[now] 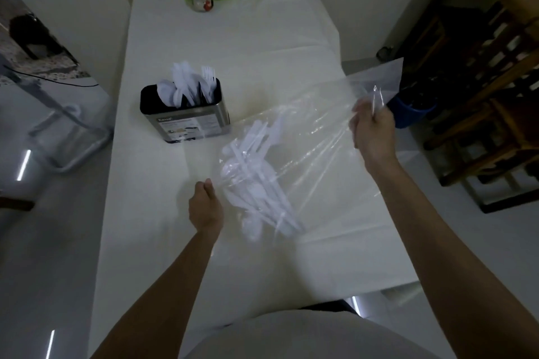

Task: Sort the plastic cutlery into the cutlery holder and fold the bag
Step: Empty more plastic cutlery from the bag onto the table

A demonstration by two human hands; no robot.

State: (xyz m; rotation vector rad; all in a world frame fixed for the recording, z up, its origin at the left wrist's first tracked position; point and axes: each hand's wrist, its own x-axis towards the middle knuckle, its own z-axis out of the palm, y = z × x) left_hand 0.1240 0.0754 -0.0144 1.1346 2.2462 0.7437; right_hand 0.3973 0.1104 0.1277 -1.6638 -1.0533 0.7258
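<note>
Left hand grip pinching clear bag low edge, right hand grip clenched on its raised end, cutlery inside between them, holder label unreadable, white tabletop.

Glossy clear plastic bag, white plastic cutlery, brushed-metal holder.

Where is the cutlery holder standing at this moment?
In the head view, the cutlery holder stands on the white table, left of centre, just beyond the left hand and left of the clear bag.
</note>
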